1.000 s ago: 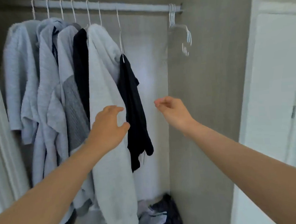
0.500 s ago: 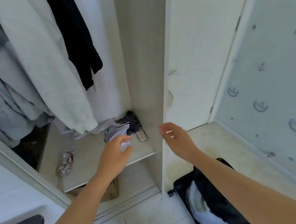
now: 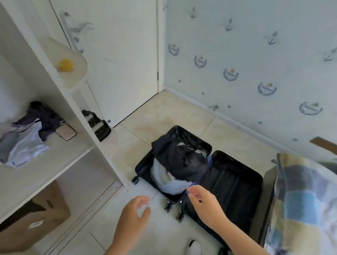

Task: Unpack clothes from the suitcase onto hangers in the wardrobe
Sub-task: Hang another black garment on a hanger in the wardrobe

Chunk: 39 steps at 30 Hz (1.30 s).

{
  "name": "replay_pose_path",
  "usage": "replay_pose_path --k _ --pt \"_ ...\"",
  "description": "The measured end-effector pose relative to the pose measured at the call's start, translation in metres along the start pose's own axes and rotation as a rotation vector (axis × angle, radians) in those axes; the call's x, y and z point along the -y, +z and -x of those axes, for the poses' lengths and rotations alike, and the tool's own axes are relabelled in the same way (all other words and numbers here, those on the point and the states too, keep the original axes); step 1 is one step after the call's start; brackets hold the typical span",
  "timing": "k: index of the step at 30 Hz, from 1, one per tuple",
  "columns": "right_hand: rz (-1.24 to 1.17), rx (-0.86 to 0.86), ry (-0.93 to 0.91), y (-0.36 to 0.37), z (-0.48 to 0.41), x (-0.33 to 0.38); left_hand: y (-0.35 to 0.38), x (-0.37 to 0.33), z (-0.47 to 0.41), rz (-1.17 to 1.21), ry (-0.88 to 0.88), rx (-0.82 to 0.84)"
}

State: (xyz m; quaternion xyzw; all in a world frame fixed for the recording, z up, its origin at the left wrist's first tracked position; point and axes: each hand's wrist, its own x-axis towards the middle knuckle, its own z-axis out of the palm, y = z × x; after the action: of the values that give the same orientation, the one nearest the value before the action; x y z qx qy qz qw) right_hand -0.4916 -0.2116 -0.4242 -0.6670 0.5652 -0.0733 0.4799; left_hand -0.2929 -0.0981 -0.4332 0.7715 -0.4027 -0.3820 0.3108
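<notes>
suitcase: blk fabric lining, matt | clothes: soft cloth | floor: smooth tile, slight sheen | shelf: pale wood-look, matt | box: brown cardbd

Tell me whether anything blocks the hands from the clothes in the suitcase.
Nothing visible does. The suitcase lies open on the floor, the black garment piled uncovered on the pale blue garment. The right hand hovers at its near edge; the left hand is over bare tile beside it.
</notes>
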Motion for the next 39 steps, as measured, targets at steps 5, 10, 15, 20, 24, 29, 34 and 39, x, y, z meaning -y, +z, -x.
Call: replay_pose_path --k 5,10,15,20,24,29,34,39 --pt "-0.015 -0.025 0.093 -0.042 -0.042 -0.068 0.071 -0.004 -0.061 -0.061 -0.039 0.125" --pt "-0.015 0.021 0.175 -0.075 -0.115 -0.125 0.142 -0.001 -0.118 -0.107 -0.106 0.171" --pt "-0.012 0.032 0.197 -0.088 -0.203 -0.165 0.192 0.021 -0.179 -0.183 -0.117 0.236" --pt "-0.024 0.065 0.258 -0.057 -0.274 -0.210 0.226 0.055 -0.248 -0.203 -0.143 0.261" --pt "-0.036 0.067 0.315 -0.023 -0.321 -0.249 0.248 0.095 -0.296 -0.239 -0.116 0.350" --pt "-0.217 0.037 0.483 0.036 -0.376 -0.306 0.276 0.169 -0.346 -0.299 -0.150 0.458" --pt "-0.400 0.053 0.612 0.099 -0.437 -0.341 0.293 0.233 -0.401 -0.380 -0.168 0.557" --pt "-0.714 0.045 0.857 0.162 -0.493 -0.366 0.295 0.279 -0.441 -0.419 -0.227 0.549"
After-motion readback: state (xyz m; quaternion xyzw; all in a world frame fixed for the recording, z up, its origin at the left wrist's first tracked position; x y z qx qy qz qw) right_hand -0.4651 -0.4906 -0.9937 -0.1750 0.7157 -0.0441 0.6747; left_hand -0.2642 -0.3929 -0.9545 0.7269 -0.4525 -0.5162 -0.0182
